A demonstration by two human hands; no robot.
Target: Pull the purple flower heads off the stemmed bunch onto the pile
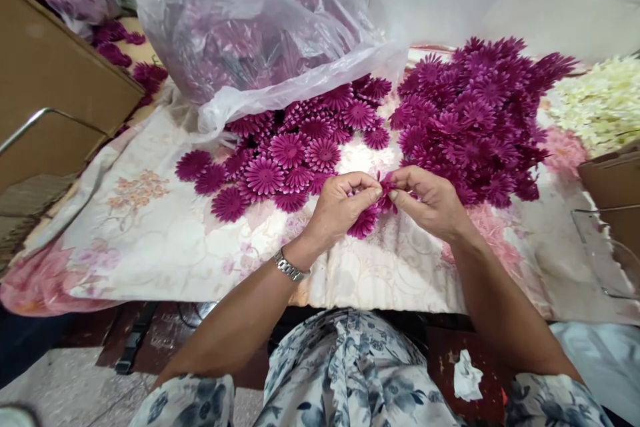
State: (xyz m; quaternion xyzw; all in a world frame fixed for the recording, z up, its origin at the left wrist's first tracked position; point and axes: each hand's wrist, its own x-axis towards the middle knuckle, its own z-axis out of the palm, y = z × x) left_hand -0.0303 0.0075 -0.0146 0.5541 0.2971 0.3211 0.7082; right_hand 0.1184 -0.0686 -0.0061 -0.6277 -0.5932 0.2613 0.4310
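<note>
Between my fingertips is a small purple artificial flower [386,192], held just above the cloth-covered table. My left hand [345,203], with a metal watch on the wrist, pinches its left side between thumb and index finger. From the other side, my right hand [425,197] pinches the same flower; the fingers partly hide it. Directly below lies another purple flower head [364,221]. Loose flat flower heads [290,160] spread to the left of my hands, spilling from a plastic bag [250,33]. Behind my right hand rises a pile of fuller purple flowers [475,113].
A floral cloth [175,247] covers the table. Pale yellow flowers [600,100] are heaped at the far right above a cardboard box [615,180]. Another cardboard box [50,80] stands at the left. A tiled wall [475,0] closes off the back.
</note>
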